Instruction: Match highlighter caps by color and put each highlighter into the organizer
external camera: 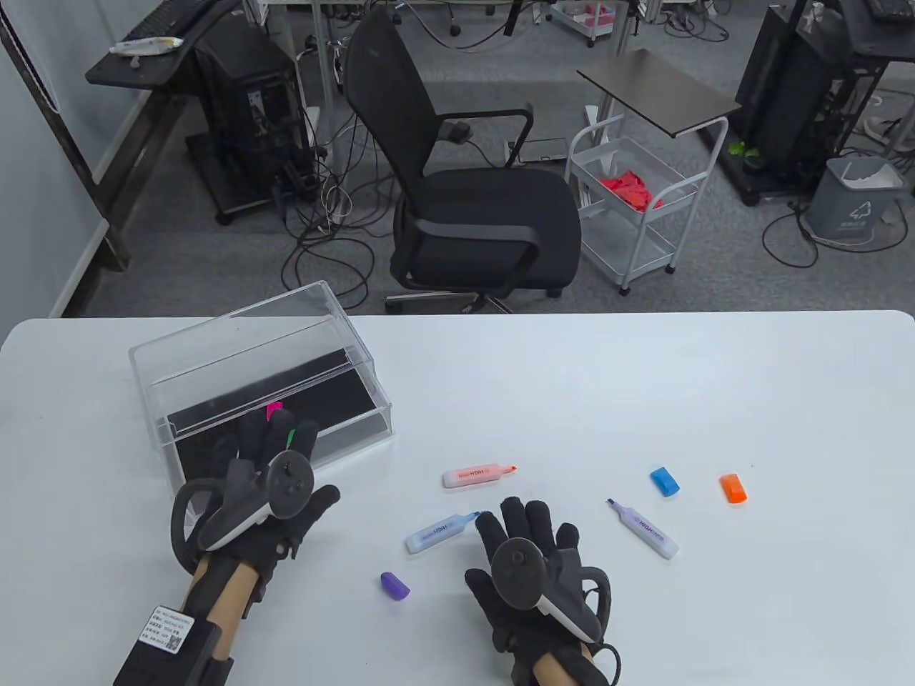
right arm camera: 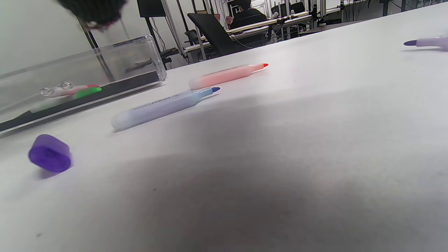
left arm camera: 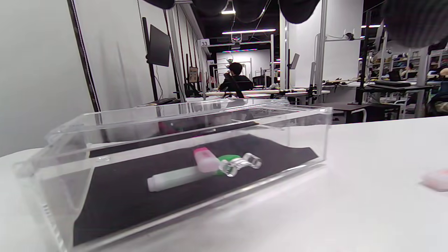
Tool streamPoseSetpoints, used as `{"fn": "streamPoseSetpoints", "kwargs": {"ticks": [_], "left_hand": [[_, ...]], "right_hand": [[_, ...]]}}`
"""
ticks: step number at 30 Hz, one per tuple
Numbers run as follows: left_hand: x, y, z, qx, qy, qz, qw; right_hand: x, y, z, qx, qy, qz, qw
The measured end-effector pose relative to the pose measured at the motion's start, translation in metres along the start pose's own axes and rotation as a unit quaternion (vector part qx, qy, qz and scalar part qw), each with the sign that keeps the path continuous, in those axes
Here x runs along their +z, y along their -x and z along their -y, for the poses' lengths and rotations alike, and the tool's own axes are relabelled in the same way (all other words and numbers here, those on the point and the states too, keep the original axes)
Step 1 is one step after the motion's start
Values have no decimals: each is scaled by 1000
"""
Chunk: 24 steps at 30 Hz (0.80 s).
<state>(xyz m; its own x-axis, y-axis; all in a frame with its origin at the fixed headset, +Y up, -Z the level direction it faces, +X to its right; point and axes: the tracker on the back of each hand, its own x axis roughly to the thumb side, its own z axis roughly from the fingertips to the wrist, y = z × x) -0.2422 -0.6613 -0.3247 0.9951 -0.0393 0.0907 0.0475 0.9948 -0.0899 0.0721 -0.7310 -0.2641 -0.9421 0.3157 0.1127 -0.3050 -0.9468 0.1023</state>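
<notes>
**Listener:** What can't you make out from where you sit?

**Operator:** My left hand (external camera: 261, 493) covers the near front of the clear organizer (external camera: 214, 357), so from above I see only a pink cap (external camera: 274, 411) and a sliver of green between the fingers. The left wrist view fills that in: a green highlighter (left arm camera: 182, 176) lies on the organizer's black floor with a pink highlighter (left arm camera: 206, 162) across it, the pink barrel mostly hidden. I can't read the print on any barrel.

**Listener:** And your hands?

**Operator:** The left hand's fingers are stretched out, holding nothing. My right hand (external camera: 532, 568) is spread flat and empty too, fingertips close to the blue highlighter's tip; whether they touch it, I can't tell.

**Listener:** Where do the loose pieces lie?

**Operator:** The blue highlighter (external camera: 439, 534) lies uncapped just left of my right hand, and the orange highlighter (external camera: 477, 475) uncapped beyond it. The purple cap (external camera: 394, 585) sits near the front, between my hands. To the right are the purple highlighter (external camera: 643, 529), uncapped, then the blue cap (external camera: 665, 481) and the orange cap (external camera: 733, 488), apart from each other.

**Listener:** Room to move?

**Operator:** The white table (external camera: 643, 386) is bare across its far half and right side. The organizer sits near the far left corner.

**Listener:** And the room?

**Operator:** Grey floor, a black office chair (external camera: 472, 193) just past the table, a white cart (external camera: 636, 200), tangled cables.
</notes>
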Motion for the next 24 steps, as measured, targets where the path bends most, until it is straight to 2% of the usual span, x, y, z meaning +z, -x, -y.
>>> {"fn": "streamPoseSetpoints", "kwargs": {"ticks": [6, 14, 24], "left_hand": [[32, -19, 2, 39, -11, 33, 999], [55, -26, 9, 70, 0, 47, 996], [63, -9, 47, 102, 27, 27, 994]], "right_hand": [[-3, 1, -3, -2, -7, 1, 1000], [-7, 5, -7, -7, -15, -2, 1000], [-9, 1, -11, 6, -25, 7, 1000]]}}
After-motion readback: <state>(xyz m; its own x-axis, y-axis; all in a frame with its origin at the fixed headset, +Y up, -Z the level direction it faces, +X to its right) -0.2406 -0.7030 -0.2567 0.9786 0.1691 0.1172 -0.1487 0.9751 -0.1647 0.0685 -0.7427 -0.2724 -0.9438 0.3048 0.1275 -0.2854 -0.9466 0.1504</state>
